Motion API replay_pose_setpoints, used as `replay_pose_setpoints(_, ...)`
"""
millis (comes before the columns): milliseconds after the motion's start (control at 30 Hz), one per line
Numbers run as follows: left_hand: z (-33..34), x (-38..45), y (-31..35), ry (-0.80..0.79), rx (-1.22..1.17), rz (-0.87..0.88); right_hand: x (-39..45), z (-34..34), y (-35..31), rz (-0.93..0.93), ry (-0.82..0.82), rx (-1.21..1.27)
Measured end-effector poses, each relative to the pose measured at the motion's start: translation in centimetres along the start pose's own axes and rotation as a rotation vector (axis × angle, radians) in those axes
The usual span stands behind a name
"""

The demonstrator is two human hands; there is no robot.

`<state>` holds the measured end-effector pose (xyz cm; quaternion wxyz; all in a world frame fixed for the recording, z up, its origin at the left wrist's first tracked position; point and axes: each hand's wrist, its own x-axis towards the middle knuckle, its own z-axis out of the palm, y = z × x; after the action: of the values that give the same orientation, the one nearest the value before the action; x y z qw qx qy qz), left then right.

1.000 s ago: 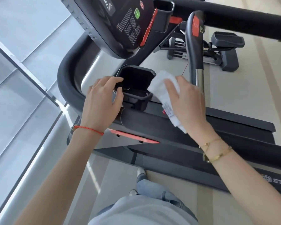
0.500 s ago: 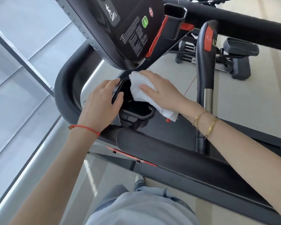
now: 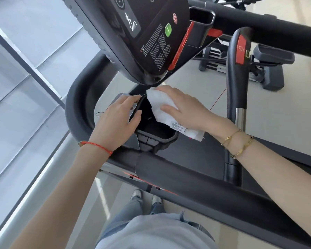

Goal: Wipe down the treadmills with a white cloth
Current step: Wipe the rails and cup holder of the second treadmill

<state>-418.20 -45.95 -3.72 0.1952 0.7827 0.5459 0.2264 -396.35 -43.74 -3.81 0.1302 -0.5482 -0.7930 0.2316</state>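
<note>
A black treadmill fills the view, its console (image 3: 147,33) tilted above a black cup holder (image 3: 156,133). My right hand (image 3: 183,108) presses a folded white cloth (image 3: 162,106) against the holder's right rim, a label and one corner hanging past my palm. My left hand (image 3: 118,121) grips the holder's left rim, thumb hooked over the edge. A thick black handrail (image 3: 196,178) runs across below both hands, and an upright grip bar (image 3: 238,78) with a red tab stands to the right.
A window wall and its grey sill (image 3: 25,186) run along the left. Another exercise machine (image 3: 258,65) stands on the floor at the back right. My feet (image 3: 145,196) are on the beige floor beside the treadmill deck (image 3: 196,151).
My right hand carried the cloth from the handrail, right of the cup holder, up onto the holder's far right rim. My left hand stayed on the holder's left side.
</note>
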Motion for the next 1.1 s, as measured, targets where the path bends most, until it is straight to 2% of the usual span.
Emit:
replay_pose_setpoints(100, 0.0, 0.7, -0.4, -0.025, 0.013, 0.004, 2.0, 0.0, -1.4, -0.029, -0.019, -0.073)
replay_pose_setpoints(200, -0.1, 1.1, -1.0, -0.045, 0.006, 0.02, 2.2, 0.5, -1.9, -0.002, 0.031, -0.102)
replay_pose_setpoints(333, -0.2, 1.4, -1.5, -0.1, -0.017, 0.077, -0.1, 1.0, -1.3, 0.128, 0.161, -0.029)
replay_pose_setpoints(467, 0.1, 2.0, -1.7, -0.132, -0.04, 0.127, -3.1, 1.6, -0.9, 0.223, 0.193, 0.083)
replay_pose_setpoints(733, 0.6, 2.8, -2.3, -0.151, -0.123, 0.198, 0.0, 0.4, -1.5, 0.203, 0.069, 0.037)
replay_pose_setpoints(800, 0.7, 2.7, -2.5, -0.142, -0.139, 0.196, 0.5, 0.4, -1.8, 0.219, 0.093, 0.039)
replay_pose_setpoints(967, 0.7, 2.4, -2.5, -0.132, -0.133, 0.189, -2.4, 1.8, -2.2, 0.348, 0.222, 0.196)
replay_pose_setpoints(1100, 0.5, 2.1, -2.2, -0.116, -0.125, 0.23, -4.8, 3.6, -3.5, 0.375, 0.28, 0.376)
